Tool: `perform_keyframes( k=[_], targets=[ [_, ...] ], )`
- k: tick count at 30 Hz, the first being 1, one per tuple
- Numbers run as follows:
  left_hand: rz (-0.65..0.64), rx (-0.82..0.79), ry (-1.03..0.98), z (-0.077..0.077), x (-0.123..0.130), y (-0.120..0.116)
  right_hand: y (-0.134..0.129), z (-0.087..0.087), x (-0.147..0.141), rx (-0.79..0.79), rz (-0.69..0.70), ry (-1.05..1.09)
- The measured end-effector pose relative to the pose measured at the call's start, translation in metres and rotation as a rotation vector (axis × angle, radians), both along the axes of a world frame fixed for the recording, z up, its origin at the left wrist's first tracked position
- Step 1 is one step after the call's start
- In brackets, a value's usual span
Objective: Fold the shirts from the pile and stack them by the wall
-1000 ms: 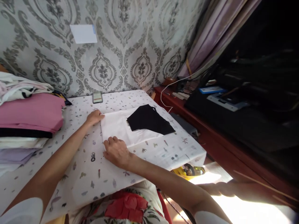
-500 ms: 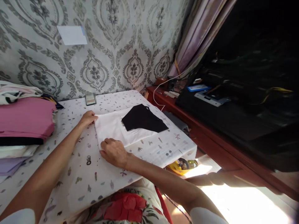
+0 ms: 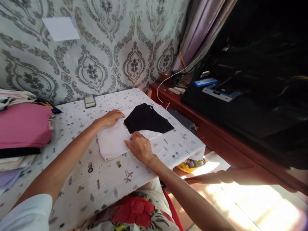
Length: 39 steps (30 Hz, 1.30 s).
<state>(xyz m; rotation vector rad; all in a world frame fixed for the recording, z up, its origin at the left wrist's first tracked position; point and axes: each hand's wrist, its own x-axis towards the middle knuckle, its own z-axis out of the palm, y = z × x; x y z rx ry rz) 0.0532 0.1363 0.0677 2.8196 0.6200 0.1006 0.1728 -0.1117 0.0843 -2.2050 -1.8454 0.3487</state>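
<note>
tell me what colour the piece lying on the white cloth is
The piece is black; it shows best in the head view.

One cam here, worn on the head, looking forward and down over the table [image 3: 106, 189]. Pretty close too: left hand [image 3: 112, 117] and right hand [image 3: 141, 147] land near mid-frame, arms' reach away. It's a wide shot, so the patterned wall [image 3: 96, 41] fills the top, a red-brown cabinet [image 3: 216, 138] runs down the right, and the wearer's lap [image 3: 134, 211] pokes in at the bottom.
</note>
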Motion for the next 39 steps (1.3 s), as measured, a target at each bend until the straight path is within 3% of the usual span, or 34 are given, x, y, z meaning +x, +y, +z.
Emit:
perform_keyframes(
  k=[7,12,15,18,21,24,30,35,39],
  targets=[
    [-0.023,0.065,0.11,0.005,0.002,0.007,0.021,-0.003,-0.007,-0.012,0.035,0.046],
    [0.089,0.079,-0.043,-0.002,-0.005,-0.006,0.023,-0.004,-0.001,-0.027,-0.015,0.171],
    [0.133,0.096,-0.201,0.005,-0.018,-0.04,0.026,-0.009,0.004,0.026,-0.006,0.279],
    [-0.02,0.077,-0.282,0.022,-0.039,-0.1,0.031,-0.02,0.01,0.104,0.017,0.421],
    [-0.22,0.186,-0.138,0.035,-0.06,-0.165,0.037,-0.03,0.014,0.144,0.028,0.628],
    [-0.193,0.393,0.008,0.029,-0.071,-0.209,0.042,-0.034,0.015,0.127,0.015,0.838],
    [0.062,0.651,0.094,0.007,-0.085,-0.225,0.044,-0.03,0.013,0.108,-0.008,0.952],
    [0.123,0.639,0.151,0.011,-0.106,-0.235,0.039,-0.031,0.016,0.122,0.008,0.871],
    [0.127,0.669,0.144,0.005,-0.117,-0.243,0.034,-0.031,0.018,0.133,0.072,0.715]
  ],
)
